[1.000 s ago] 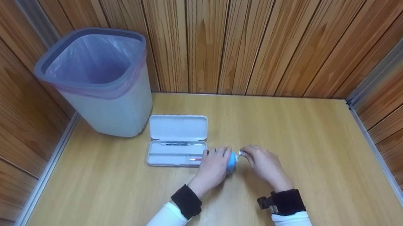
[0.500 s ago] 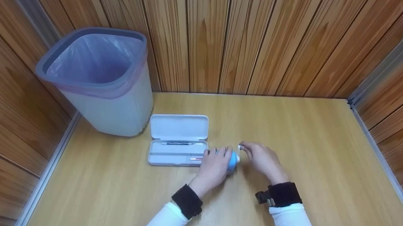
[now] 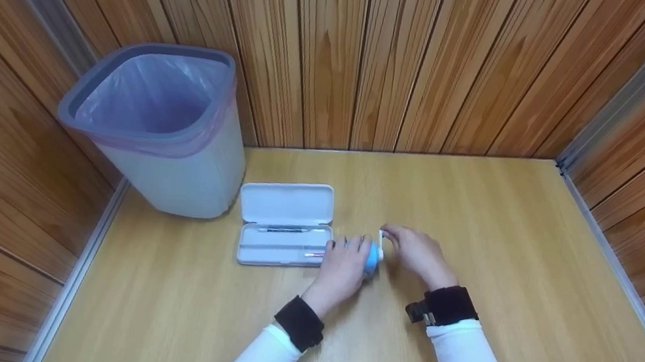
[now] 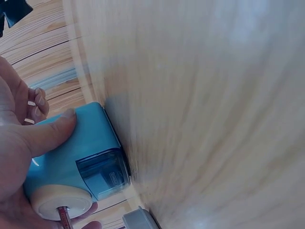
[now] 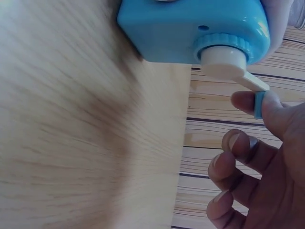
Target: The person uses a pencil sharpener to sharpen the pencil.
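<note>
A blue crank pencil sharpener (image 3: 373, 259) stands on the table, mostly covered by my left hand (image 3: 340, 267) in the head view. In the left wrist view that hand grips the sharpener's body, thumb along one face, beside the dark clear shavings drawer (image 4: 107, 175). A reddish pencil (image 4: 65, 217) sticks out of the cream round front. At the opposite end, my right hand (image 3: 419, 254) pinches the blue knob (image 5: 259, 106) of the cream crank (image 5: 253, 81) between thumb and index finger. Its other fingers curl loosely. The crank arm points away from me in the head view.
Left of the sharpener lies an open white pencil case (image 3: 286, 203), with a dark pen or pencil (image 3: 284, 230) in its back compartment. A lined waste bin (image 3: 178, 181) stands at the back left. Wood-panelled walls (image 3: 383, 61) enclose the table (image 3: 475, 209).
My right hand has turned the crank and shifted slightly left and away from me, the crank arm now pointing away. The left hand and sharpener have stayed in place.
</note>
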Action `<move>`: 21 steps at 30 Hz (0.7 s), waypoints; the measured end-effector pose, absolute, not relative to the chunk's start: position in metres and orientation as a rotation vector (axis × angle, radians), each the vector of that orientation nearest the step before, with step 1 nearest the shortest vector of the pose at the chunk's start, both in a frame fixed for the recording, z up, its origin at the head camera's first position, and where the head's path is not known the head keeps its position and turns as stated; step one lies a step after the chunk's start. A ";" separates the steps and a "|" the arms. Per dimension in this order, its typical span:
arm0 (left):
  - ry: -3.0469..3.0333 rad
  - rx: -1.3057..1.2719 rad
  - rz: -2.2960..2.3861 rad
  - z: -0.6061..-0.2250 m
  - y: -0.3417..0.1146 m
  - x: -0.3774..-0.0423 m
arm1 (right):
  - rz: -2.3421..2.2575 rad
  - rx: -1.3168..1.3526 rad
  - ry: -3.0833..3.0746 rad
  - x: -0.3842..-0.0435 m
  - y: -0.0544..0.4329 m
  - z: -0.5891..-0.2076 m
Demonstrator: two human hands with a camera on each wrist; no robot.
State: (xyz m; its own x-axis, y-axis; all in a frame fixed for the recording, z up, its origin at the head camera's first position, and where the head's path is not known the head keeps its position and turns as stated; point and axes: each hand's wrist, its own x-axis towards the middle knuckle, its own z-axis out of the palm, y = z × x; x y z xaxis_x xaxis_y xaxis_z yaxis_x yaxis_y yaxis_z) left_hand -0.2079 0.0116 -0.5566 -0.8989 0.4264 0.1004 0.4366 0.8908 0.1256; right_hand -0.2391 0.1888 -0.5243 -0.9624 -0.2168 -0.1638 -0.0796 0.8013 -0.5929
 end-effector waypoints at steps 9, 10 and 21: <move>-2.975 -0.675 -0.219 -0.557 0.012 -0.209 | -0.900 -0.221 2.727 -0.244 0.188 -0.527; -2.972 -0.673 -0.216 -0.557 0.012 -0.208 | -0.890 -0.229 2.729 -0.245 0.188 -0.528; -2.963 -0.664 -0.194 -0.558 0.013 -0.208 | -0.817 -0.224 2.743 -0.251 0.185 -0.538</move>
